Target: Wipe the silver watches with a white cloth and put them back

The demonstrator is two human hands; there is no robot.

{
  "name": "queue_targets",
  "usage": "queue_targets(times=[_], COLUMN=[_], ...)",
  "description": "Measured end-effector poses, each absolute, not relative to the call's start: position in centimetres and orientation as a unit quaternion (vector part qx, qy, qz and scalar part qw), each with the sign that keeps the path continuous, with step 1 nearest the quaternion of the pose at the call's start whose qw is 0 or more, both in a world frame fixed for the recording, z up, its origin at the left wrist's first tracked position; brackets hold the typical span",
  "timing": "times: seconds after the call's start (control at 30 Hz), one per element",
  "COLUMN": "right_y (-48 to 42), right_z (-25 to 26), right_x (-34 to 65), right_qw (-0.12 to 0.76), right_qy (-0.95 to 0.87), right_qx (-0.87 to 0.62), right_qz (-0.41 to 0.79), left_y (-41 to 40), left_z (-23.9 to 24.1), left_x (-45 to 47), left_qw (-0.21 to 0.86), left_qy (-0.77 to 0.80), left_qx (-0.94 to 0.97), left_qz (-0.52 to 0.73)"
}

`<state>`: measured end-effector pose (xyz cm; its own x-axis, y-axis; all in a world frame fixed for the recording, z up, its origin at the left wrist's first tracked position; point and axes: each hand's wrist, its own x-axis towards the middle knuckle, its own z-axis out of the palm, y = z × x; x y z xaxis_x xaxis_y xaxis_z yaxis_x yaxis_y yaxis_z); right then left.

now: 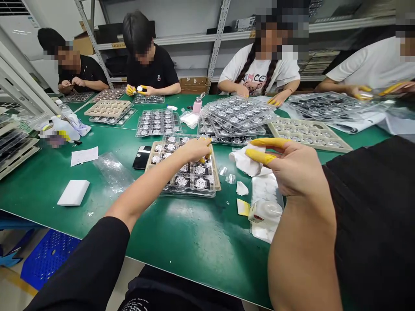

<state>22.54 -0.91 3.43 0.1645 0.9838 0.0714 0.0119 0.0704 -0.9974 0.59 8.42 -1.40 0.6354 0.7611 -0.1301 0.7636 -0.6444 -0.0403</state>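
Note:
My left hand [195, 149], with yellow finger covers, reaches over a clear plastic tray [173, 187] of round black-and-white parts. Its fingers curl down at the tray's far right side; whatever they grip is hidden beneath them. This tray rests on a beige tray [218, 183]. To the right, my right hand [293, 166] is closed on a crumpled white wipe [248, 160], pinched between yellow-covered fingers above the table. Under that hand lie white tissue [263, 233] and a small clear bottle [267, 211] on its side.
On the green table [194, 233] are a phone [142, 158], a white foam block [74, 192], a clear plastic sheet [115, 172] and a pink bottle [197, 105]. Stacked trays [240, 113] stand further back. Several co-workers sit along the far side, handling parts.

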Motion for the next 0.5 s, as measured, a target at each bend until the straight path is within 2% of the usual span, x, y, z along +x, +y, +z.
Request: queue_targets(times=[0.17, 0.3, 0.37, 0.5], right_y=[-0.8, -0.8, -0.7, -0.5], right_z=[3.6, 3.0, 2.5, 1.4], right_x=[22.4, 22.2, 22.0, 21.2], right_qw=[0.593, 0.530, 0.504, 0.440], right_qy=[-0.479, -0.515, -0.557, -0.655], right_qx=[-0.502, -0.514, -0.528, -0.577], right_qz=[0.408, 0.435, 0.396, 0.210], left_y=[8.6, 8.6, 7.4, 2.2], left_z=[-0.9, -0.4, -0.3, -0.8], left_x=[0.2, -0.8, -1.6, -3.4], left_qw=[-0.026, 0.005, 0.057, 0.222], left_qy=[0.410, 0.390, 0.426, 0.481], left_qx=[0.909, 0.919, 0.902, 0.760], left_qz=[-0.076, -0.057, 0.036, 0.377])
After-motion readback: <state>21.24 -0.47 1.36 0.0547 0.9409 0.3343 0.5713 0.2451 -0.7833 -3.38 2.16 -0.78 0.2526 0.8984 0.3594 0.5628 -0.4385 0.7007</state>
